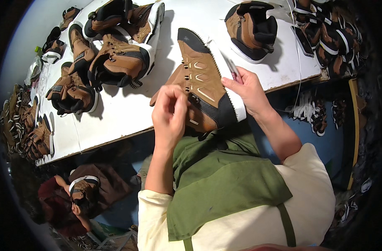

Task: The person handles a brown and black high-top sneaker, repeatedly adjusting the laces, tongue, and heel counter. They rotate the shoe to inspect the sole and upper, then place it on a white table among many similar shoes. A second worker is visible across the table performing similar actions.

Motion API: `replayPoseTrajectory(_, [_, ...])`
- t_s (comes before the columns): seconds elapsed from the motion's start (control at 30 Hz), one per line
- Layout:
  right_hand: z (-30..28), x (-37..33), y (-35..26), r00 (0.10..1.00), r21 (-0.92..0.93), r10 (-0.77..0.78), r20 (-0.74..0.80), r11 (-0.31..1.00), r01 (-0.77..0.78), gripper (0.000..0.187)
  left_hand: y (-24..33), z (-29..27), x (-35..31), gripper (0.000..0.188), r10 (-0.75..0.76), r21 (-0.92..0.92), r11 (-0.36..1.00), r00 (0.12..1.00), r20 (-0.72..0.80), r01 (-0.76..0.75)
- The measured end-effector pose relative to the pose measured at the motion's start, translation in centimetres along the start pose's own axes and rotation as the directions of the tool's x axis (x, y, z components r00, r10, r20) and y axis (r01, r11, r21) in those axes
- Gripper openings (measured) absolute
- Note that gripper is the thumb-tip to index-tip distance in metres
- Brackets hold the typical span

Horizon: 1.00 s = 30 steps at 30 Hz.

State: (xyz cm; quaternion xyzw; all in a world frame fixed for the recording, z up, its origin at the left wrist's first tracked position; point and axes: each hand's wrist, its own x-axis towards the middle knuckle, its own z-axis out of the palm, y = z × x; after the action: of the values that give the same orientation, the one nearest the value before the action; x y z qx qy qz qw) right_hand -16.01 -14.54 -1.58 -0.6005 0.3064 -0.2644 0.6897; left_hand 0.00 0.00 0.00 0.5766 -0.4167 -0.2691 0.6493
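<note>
A brown and black hiking boot (207,83) with a white sole lies on its side at the table's front edge, toe pointing away, against my green apron. My left hand (170,108) is closed in a pinch above its eyelets; whatever sits between the fingertips is too small to make out. At the sole side, my right hand (251,90) grips a slim pointed tool (233,70), dark red near the fingers and blurred at the tip. The right thumb rests by the boot's edge.
Several similar boots (120,62) crowd the white table (115,117) on the left, and a single boot (251,31) stands at the back right. A phone (302,41) lies near a pile of shoes (331,35). At lower left, another person's hands hold a boot (83,192).
</note>
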Motion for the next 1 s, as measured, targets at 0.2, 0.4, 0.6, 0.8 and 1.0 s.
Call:
replayPoseTrajectory(0.2, [0.3,-0.1,-0.2,0.998,0.058,-0.053,-0.028,0.997,0.055,0.023,-0.8,-5.1,-6.1,0.011,0.036,0.197,0.96,0.791,0.611,-0.196])
replayPoseTrajectory(0.4, [-0.5,-0.2,1.3,0.999,0.153,-0.048,-0.016,0.987,0.05,0.016,-3.0,-7.0,-8.5,0.021,0.004,0.374,0.912,0.918,0.398,-0.166])
replayPoseTrajectory(0.6, [0.5,-0.8,0.4,0.997,0.249,-0.065,-0.042,0.966,0.073,0.011,-2.0,-3.5,-4.9,0.045,-0.284,-0.201,0.931,0.95,0.128,0.306])
replayPoseTrajectory(0.8, [-0.2,-1.0,-1.6,1.0,0.464,-0.019,-0.022,0.885,0.027,0.01,-2.8,-0.5,-1.5,0.035,-0.25,-0.436,0.841,0.944,0.215,0.322])
replayPoseTrajectory(1.0, [-2.0,-1.6,-1.9,0.999,0.62,-0.05,0.016,0.784,0.029,0.017,-2.6,1.2,-0.4,0.036,-0.155,-0.508,0.81,0.942,0.298,0.294])
